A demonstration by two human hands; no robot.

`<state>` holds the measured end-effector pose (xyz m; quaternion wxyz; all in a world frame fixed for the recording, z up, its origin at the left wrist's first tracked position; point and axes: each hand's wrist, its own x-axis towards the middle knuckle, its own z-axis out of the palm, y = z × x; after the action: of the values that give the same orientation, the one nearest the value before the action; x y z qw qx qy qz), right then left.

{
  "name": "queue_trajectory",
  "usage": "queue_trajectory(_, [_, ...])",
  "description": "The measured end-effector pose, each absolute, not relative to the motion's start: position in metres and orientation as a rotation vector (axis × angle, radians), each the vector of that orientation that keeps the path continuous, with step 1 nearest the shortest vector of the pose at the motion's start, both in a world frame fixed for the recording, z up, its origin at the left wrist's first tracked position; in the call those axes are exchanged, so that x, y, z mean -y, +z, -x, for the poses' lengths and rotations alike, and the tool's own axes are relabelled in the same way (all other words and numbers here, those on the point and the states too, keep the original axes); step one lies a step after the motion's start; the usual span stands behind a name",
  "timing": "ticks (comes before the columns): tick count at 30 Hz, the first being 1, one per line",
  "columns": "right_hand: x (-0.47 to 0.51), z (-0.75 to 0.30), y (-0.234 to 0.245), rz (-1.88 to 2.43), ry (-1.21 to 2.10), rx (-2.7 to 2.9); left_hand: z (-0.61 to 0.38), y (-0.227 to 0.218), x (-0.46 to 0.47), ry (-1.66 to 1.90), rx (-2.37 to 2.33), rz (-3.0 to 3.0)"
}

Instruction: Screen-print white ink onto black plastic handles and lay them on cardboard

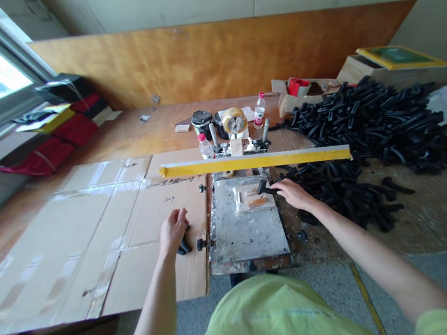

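My left hand [173, 232] is curled round a small black curved piece [184, 245] and rests it on the flattened cardboard [93, 232] left of the metal plate. My right hand [294, 193] pinches another black piece [265, 187] at the right edge of the paint-smeared metal plate [247, 230], beside a taped jig with orange blocks [252, 199]. A raised yellow-framed screen [255, 161] hangs on its clamps just beyond the plate.
A big heap of black curved pieces [368, 122] covers the table's right side. Behind the screen stand a tape roll [234, 119], a black tub [202, 120] and two bottles [258, 110]. Red and black fabric [57, 139] lies by the window. A yellow frame [401, 56] sits on boxes.
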<state>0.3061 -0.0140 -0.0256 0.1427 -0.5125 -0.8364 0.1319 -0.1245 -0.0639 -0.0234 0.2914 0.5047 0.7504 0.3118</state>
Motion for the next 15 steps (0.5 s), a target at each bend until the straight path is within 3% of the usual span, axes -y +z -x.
queue_trajectory(3, [0.009, -0.255, -0.03, 1.312, 0.397, 2.563, 0.08, 0.025, 0.038, 1.224, -1.662, -1.269])
queue_trajectory(7, [0.016, -0.229, -0.029, 1.387, 0.176, 2.68, 0.043, 0.081, 0.02, 1.582, -1.39, -1.207])
queue_trajectory(11, [0.025, -0.227, -0.032, 1.492, 0.077, 2.662, 0.033, 0.105, 0.021, 1.593, -1.37, -1.284])
queue_trajectory(15, [0.017, -0.253, -0.031, 1.593, 0.212, 2.381, 0.04, 0.091, 0.045, 1.474, -1.376, -1.252])
